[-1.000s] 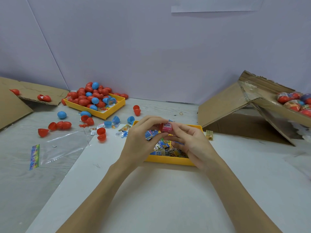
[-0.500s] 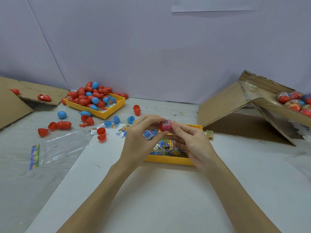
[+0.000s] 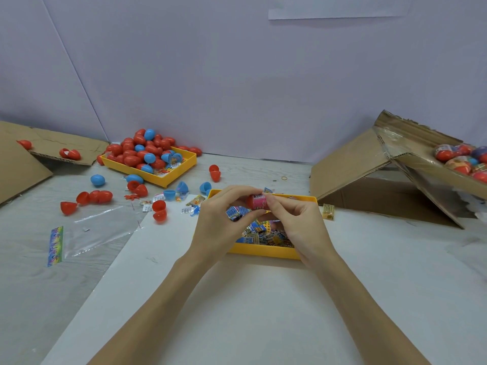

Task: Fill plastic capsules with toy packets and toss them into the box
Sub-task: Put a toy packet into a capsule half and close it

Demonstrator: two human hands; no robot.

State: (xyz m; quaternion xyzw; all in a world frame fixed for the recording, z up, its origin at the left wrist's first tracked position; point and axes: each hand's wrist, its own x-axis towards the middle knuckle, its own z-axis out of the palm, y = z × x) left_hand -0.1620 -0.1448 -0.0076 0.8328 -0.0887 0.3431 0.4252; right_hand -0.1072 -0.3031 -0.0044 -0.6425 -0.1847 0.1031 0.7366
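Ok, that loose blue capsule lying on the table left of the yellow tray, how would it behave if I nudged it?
The blue capsule looks egg-shaped and smooth, so it would probably roll, likely in a curve. It seems to be thin hollow plastic, so probably light, skidding easily on the table.

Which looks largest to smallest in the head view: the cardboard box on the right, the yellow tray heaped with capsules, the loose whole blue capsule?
1. Cardboard box on the right
2. Yellow plastic tray heaped with red and blue capsules
3. Loose whole blue plastic capsule
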